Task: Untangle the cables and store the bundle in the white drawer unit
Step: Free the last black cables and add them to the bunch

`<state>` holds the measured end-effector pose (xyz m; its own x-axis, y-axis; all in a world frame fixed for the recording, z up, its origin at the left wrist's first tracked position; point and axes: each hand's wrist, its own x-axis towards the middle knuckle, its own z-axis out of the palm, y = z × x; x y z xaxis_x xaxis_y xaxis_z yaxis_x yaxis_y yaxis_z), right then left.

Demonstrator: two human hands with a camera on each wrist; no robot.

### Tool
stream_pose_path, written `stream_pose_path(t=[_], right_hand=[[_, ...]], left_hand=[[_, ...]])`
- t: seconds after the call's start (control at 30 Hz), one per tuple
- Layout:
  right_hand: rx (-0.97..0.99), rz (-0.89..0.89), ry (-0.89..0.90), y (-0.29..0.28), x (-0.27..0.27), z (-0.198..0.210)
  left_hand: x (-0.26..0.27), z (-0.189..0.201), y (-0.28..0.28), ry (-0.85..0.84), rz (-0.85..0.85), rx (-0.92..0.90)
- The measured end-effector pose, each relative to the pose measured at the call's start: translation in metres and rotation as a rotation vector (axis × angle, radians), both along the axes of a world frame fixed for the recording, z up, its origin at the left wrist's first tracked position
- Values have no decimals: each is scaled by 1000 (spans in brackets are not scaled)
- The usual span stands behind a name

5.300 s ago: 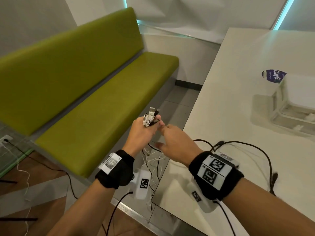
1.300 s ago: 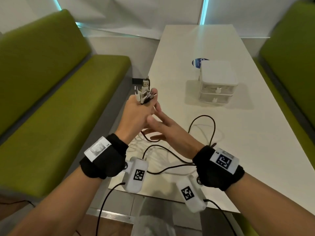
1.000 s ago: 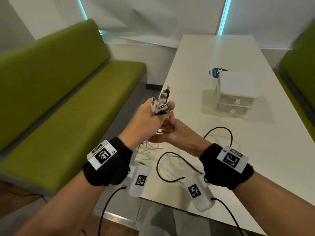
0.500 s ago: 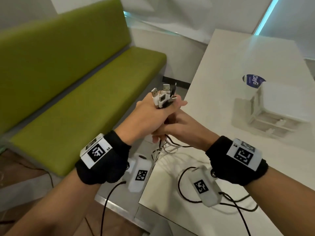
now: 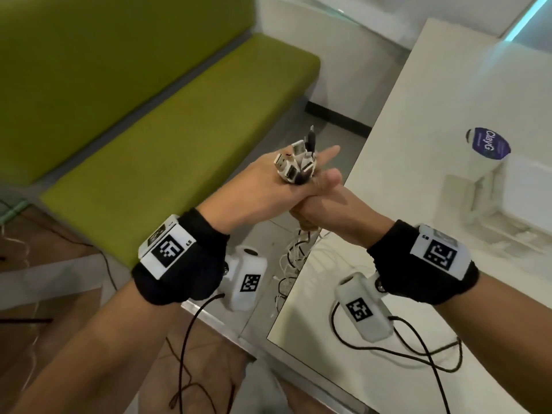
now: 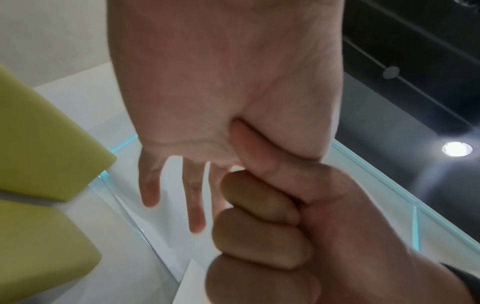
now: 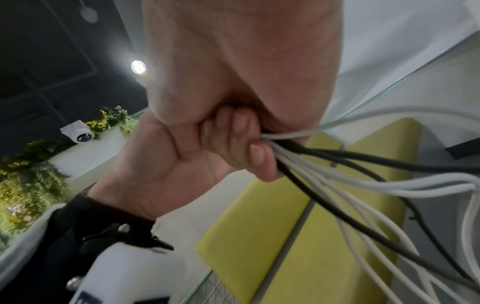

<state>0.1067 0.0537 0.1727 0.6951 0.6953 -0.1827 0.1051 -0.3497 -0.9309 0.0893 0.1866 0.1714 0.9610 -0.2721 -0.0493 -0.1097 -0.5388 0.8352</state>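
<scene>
The cable bundle (image 5: 294, 167) of white and black cables has its plug ends sticking up out of my left hand (image 5: 263, 189). My left thumb holds it against the hand while the other left fingers (image 6: 194, 205) are straight. My right hand (image 5: 331, 207) is a fist round the cables just below, touching the left hand. In the right wrist view the cables (image 7: 337, 174) fan out from my curled right fingers. The loose lengths (image 5: 294, 258) hang past the table's edge. The white drawer unit (image 5: 519, 198) stands blurred on the table at the far right, well away from both hands.
The white table (image 5: 403, 144) runs along the right, with a round purple sticker (image 5: 490, 143) behind the drawer unit. A green bench (image 5: 179, 115) fills the left, with a floor gap between it and the table. Black wrist-camera leads (image 5: 418, 354) lie on the near table.
My left fingers have straightened out while the thumb keeps the plug ends. My right hand stays clamped under the left. The hands have lifted slightly and the view has swung left.
</scene>
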Motion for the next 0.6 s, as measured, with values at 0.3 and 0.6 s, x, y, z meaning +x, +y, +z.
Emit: stream_pose_path(t=[0.3,0.6], right_hand=[[256,-137,169,43,19,58],[232,-95,28,48,22,102]], left_hand=[[-9,16,35,46,52,-532],[13,26,13,-146,127,-372]])
